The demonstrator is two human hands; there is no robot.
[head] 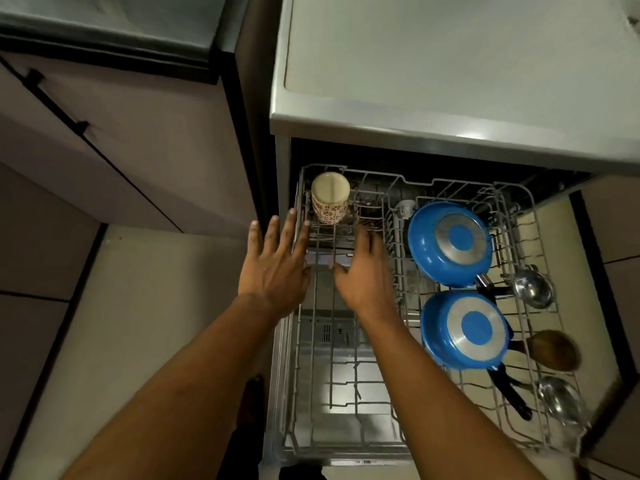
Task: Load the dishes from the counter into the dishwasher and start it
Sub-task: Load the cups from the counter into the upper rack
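Observation:
The dishwasher's wire rack point(346, 441) is pulled out under the grey counter point(433, 64). A patterned mug point(329, 197) stands upside down in its far left corner. Two blue pans lie bottom up on the right side, one point(450, 242) behind the other point(465, 330). Two steel ladles point(533, 288) point(561, 400) and a wooden spoon point(554, 349) lie along the right edge. My left hand point(277, 265) hovers with fingers spread over the rack's left rim, just below the mug. My right hand point(365, 271) is over the rack beside it, fingers straight, holding nothing.
A cabinet with a dark handle point(55, 102) stands to the left, with a dark countertop edge point(114, 53) above it. Pale floor tiles point(145, 323) lie left of the dishwasher. The rack's left and front sections hold bare tines.

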